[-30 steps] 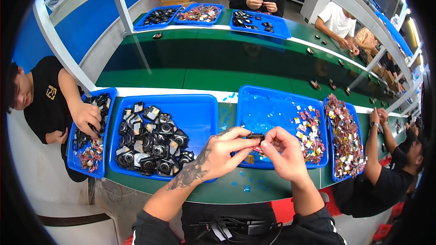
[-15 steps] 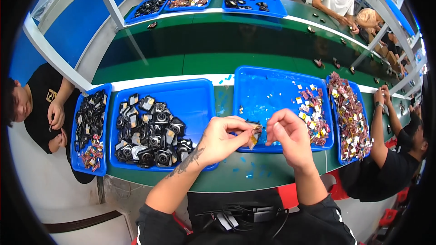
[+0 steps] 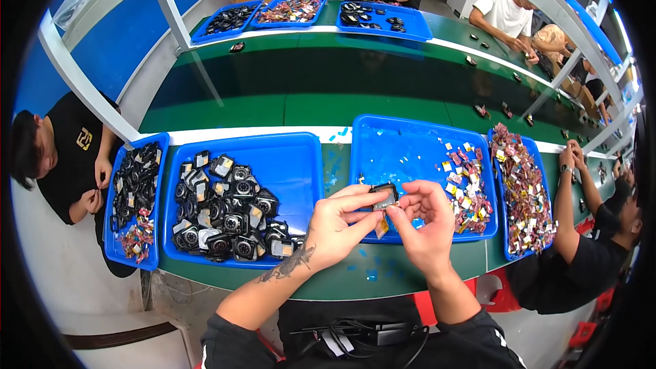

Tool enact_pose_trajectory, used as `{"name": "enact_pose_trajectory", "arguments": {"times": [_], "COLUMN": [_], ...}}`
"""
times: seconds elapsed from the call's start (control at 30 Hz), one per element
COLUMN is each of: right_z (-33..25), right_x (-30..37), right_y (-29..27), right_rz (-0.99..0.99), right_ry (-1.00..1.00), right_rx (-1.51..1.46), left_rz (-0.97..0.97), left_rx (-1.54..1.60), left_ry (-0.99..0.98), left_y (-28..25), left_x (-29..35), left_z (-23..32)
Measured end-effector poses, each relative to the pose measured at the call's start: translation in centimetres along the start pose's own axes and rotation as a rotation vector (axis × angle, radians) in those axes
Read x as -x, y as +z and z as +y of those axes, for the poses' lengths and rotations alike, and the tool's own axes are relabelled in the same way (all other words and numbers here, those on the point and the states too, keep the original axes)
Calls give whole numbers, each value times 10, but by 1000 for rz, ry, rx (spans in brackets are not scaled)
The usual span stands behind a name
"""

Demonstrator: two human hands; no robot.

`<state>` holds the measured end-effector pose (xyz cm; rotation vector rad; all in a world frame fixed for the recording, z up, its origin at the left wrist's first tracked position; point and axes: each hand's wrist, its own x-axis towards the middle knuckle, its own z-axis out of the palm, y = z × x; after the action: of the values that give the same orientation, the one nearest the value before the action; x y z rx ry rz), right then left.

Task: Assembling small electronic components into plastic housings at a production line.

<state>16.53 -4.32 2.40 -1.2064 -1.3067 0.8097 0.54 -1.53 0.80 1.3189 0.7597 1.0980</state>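
My left hand [image 3: 335, 225] pinches a small black square watch-like case [image 3: 385, 196] between thumb and fingers, over the front of a blue tray [image 3: 400, 137]. A little yellowish tab [image 3: 382, 225] hangs below the case. My right hand [image 3: 429, 229] is closed at the case's right edge, its thumb and fingers gripping there. In the tray, small reddish parts with white and yellow pieces [image 3: 468, 188] lie to the right, with scattered blue film bits. To my left, a second blue tray [image 3: 290, 157] bears a heap of black watch-like cases [image 3: 232, 212].
At far right stands a narrow blue tray heaped with reddish parts [image 3: 523, 198]. Another narrow tray [image 3: 160, 154] at left holds black cases and reddish parts. Beyond runs a green conveyor belt [image 3: 328, 109] with several small pieces. Co-workers sit around; metal posts [image 3: 89, 82] rise at left.
My right hand has moved left and closed on the case, where it was apart before. The case now shows its flat face. The whole view has shifted slightly.
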Motion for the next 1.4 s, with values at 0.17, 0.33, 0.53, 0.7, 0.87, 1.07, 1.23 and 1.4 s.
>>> {"name": "enact_pose_trajectory", "arguments": {"times": [0.17, 0.33, 0.53, 0.7, 0.87, 1.07, 1.23, 1.4], "right_z": [16, 14, 21, 16, 15, 11, 78, 126], "right_x": [5, 3, 6, 8, 0, -65, -219, -252], "right_y": [7, 6, 10, 11, 15, -8, -7, 1], "right_rz": [69, 98, 141, 42, -70, -292, -153, -22], "right_ry": [-205, -170, -178, -4, 23, -18, 258, 278], "right_rx": [138, 78, 118, -72, -43, 1, 76, 633], "left_rz": [1, -1, 49, 52, 145, 110, 233, 152], "left_rx": [63, 83, 90, 178, 240, -727, -1726, -1612], "left_ry": [-16, -2, -4, -50, -73, 227, 230, -46], "left_y": [-1, 1, 6, 4, -1, -38, -120, -103], "left_x": [-1, -2, 1, 1, 2, 2, 59, 60], "left_z": [2, 1, -3, -4, 1, 35, 35, 57]}}
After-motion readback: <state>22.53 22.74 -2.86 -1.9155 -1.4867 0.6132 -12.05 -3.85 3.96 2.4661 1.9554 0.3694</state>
